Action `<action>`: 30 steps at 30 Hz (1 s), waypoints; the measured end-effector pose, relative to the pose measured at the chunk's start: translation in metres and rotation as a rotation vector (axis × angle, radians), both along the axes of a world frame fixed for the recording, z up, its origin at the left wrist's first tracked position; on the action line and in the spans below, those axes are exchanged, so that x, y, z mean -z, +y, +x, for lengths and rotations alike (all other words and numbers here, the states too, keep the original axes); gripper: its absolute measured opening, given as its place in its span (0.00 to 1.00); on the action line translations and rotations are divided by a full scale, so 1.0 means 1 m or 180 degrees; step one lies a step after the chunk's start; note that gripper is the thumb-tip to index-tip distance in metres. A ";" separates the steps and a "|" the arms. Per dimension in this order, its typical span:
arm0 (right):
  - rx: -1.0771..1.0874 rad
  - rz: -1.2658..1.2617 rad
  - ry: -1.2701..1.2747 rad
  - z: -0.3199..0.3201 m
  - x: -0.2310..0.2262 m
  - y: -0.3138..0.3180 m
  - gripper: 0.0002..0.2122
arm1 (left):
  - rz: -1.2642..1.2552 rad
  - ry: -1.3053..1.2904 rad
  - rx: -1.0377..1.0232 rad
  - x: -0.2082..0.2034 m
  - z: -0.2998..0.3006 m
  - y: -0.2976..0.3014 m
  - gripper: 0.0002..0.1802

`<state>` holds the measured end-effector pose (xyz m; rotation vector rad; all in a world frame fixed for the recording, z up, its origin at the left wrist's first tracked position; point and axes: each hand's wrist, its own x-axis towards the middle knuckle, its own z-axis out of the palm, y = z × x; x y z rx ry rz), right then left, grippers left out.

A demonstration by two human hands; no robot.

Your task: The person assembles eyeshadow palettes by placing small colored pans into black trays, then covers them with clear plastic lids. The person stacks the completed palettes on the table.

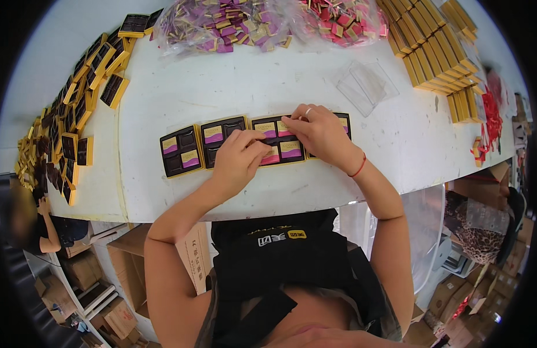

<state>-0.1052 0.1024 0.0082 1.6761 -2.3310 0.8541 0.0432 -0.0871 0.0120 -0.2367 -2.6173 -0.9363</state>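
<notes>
Several dark-trayed, gold-edged boxes stand in a row before me. The leftmost box [181,152] has two purple-and-gold wrapped chocolates set diagonally. In the second box [213,155] one purple piece shows at its upper left. The third box [306,154] holds purple and pink pieces, and the last is mostly hidden by my right hand [326,136]. My right thumb and fingers pinch a pink-and-gold wrapped chocolate [284,130] at that third box's upper right. My left hand [238,155] is closed over its left side, fingertips beside a lower pink chocolate [271,156]; anything between them is hidden.
Plastic bags of purple chocolates [228,29] and red-pink chocolates [344,26] lie at the back. Gold boxes [434,49] are stacked at right, near clear plastic lids [364,87]. Open dark-trayed boxes [85,110] pile up at left, where another person's arm [48,226] shows.
</notes>
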 end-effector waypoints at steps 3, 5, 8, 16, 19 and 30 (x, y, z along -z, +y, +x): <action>0.0043 0.0056 0.0039 0.010 -0.006 0.007 0.19 | -0.0523 0.0668 0.0137 0.006 0.013 0.007 0.13; 0.0000 0.0076 0.0129 0.015 -0.010 0.011 0.27 | -0.0814 0.0530 0.0326 0.005 0.027 0.014 0.22; -0.0032 0.0529 0.0235 0.019 -0.011 0.015 0.36 | -0.1562 0.0131 0.0460 0.012 0.038 0.016 0.29; 0.0014 0.0850 0.0586 0.026 -0.010 0.012 0.42 | -0.1474 -0.0390 0.0715 0.005 0.032 0.007 0.34; -0.0273 0.0687 0.0253 0.010 -0.017 0.013 0.30 | -0.1352 -0.0372 0.0746 -0.002 0.027 0.006 0.33; 0.2359 0.0171 -0.1145 -0.288 0.012 -0.003 0.15 | 0.0053 0.0523 0.0157 -0.022 -0.280 0.037 0.11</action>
